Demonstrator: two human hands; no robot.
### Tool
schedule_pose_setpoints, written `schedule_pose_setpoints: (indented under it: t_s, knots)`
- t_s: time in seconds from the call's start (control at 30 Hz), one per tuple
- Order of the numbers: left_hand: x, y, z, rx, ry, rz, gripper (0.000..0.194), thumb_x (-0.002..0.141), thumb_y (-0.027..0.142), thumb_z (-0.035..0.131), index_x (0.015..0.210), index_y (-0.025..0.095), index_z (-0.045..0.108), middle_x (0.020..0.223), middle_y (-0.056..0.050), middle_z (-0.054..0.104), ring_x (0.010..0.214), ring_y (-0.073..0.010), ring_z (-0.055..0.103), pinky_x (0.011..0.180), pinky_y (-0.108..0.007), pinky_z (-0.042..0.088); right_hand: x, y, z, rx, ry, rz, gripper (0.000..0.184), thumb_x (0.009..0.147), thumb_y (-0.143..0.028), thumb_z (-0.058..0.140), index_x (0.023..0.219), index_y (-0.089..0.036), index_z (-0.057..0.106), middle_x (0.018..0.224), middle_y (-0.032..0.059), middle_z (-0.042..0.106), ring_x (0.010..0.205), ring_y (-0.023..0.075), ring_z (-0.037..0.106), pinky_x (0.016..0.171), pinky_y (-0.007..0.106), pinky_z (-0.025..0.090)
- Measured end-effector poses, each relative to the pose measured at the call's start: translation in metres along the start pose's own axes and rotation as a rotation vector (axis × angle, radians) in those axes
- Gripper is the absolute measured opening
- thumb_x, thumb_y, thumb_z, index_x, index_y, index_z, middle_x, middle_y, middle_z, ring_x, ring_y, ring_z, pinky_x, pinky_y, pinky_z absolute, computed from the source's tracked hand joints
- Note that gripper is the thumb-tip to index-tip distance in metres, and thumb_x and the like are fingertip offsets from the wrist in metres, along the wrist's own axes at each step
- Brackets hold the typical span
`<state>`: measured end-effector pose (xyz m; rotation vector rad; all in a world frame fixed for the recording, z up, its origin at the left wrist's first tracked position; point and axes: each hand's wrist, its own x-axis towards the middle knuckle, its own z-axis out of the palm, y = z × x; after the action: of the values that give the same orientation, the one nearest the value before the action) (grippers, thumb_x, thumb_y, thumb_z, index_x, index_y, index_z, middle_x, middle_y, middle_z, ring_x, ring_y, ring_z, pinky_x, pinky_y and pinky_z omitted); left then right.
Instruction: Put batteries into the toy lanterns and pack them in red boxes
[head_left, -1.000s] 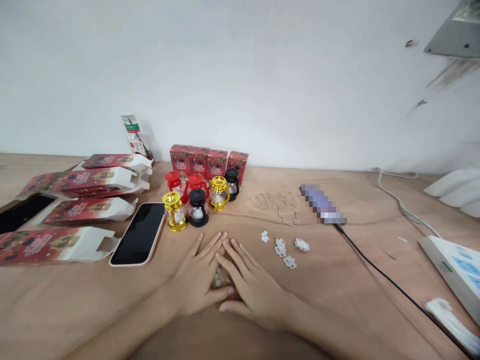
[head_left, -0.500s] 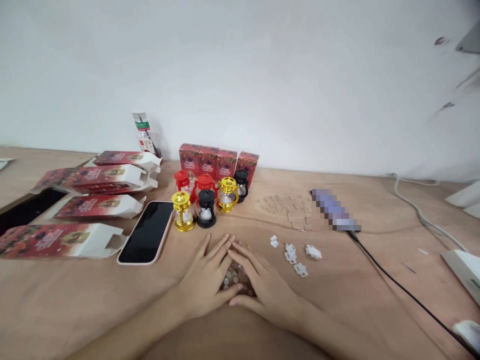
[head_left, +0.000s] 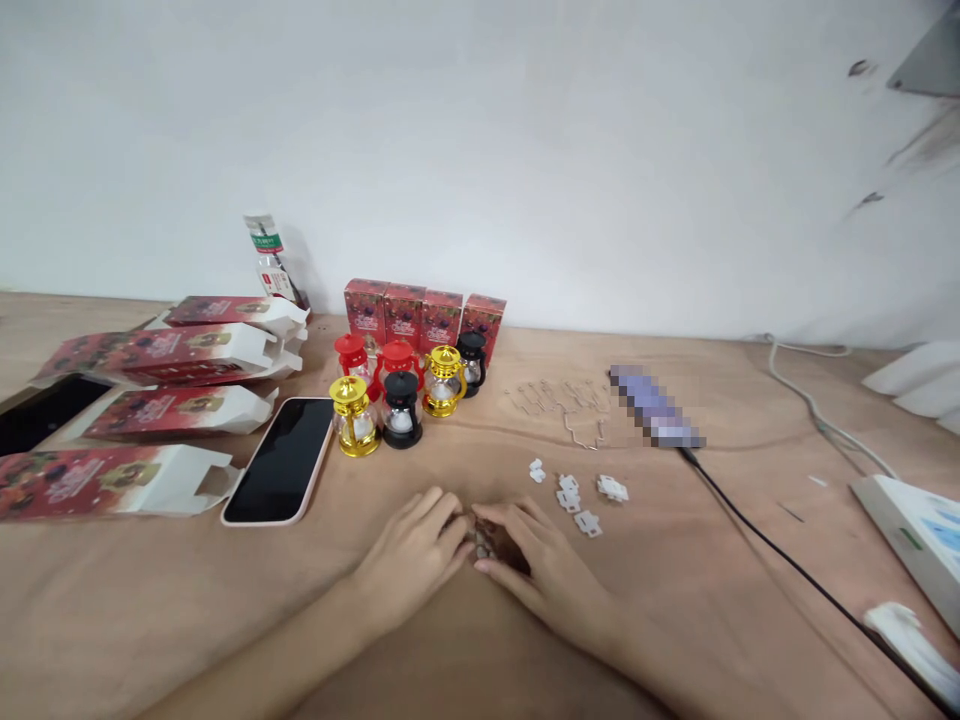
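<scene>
On the table in front of me, my left hand point(head_left: 416, 552) and my right hand point(head_left: 541, 560) cup a small heap of round silvery discs, like button cells point(head_left: 482, 546), from both sides. The left fingers are bent inward and touch the heap; the left thumb is mostly hidden. Between the curved right thumb and index finger lies the right side of the heap. Just beyond the hands stand several mini lanterns, among them a gold one point(head_left: 355, 420), a black one point(head_left: 403, 412) and a red one point(head_left: 352, 358). Small white plastic pieces point(head_left: 588, 523) lie right of my right hand.
Opened red and white boxes point(head_left: 161, 410) lie at left beside a phone point(head_left: 281, 462). Closed red boxes point(head_left: 405, 310) stand behind the lanterns. Bent wires point(head_left: 559, 398) lie right of centre. Farther right are a blurred phone point(head_left: 652, 405), its black cable point(head_left: 780, 560) and a white box point(head_left: 911, 545).
My hands have drawn in: the fingers, flat and spread over the discs before, are now curled around them, with the fingertips apart. The discs sit closer together. The view has shifted slightly right.
</scene>
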<state>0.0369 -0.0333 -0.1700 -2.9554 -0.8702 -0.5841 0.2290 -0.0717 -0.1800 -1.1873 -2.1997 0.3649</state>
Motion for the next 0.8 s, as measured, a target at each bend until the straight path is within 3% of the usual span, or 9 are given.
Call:
schedule_pose_setpoints:
  t_s: [0.43,0.63,0.7,0.8]
  knots:
    - [0.001,0.000,-0.003,0.070,0.092,0.016,0.011,0.090,0.019,0.053,0.079,0.016,0.055,0.078,-0.003,0.059,0.072,-0.0180,0.051,0.063,-0.029,0.036,0.002,-0.002,-0.001,-0.014,0.044,-0.113,0.024,0.087,-0.011,0.051,0.110,-0.019,0.052,0.089,0.0054,0.065,0.081,0.0207,0.055,0.071,0.034,0.051]
    - [-0.001,0.000,-0.007,0.030,0.213,0.013,0.012,0.092,0.021,0.050,0.093,0.017,0.061,0.099,-0.007,0.063,0.091,-0.0217,0.055,0.073,-0.033,0.039,0.001,-0.004,-0.002,-0.066,0.062,-0.079,0.025,0.087,-0.016,0.053,0.111,-0.017,0.053,0.097,0.0078,0.066,0.088,0.0219,0.057,0.076,0.038,0.052]
    - [-0.007,-0.005,-0.010,0.009,0.213,-0.013,0.020,0.091,0.029,0.051,0.105,0.017,0.059,0.108,-0.009,0.062,0.099,-0.0237,0.054,0.079,-0.036,0.040,-0.002,-0.004,-0.004,-0.103,0.062,-0.032,0.029,0.085,-0.021,0.056,0.113,-0.018,0.053,0.106,0.0098,0.064,0.095,0.0238,0.058,0.081,0.041,0.052]
    - [-0.026,-0.020,-0.017,0.010,0.121,-0.091,0.053,0.083,0.047,0.058,0.125,0.015,0.049,0.122,-0.013,0.058,0.111,-0.0284,0.051,0.090,-0.042,0.040,-0.015,-0.003,-0.008,-0.162,0.057,0.021,0.042,0.081,-0.029,0.061,0.121,-0.020,0.050,0.119,0.0115,0.061,0.107,0.0267,0.057,0.088,0.044,0.051]
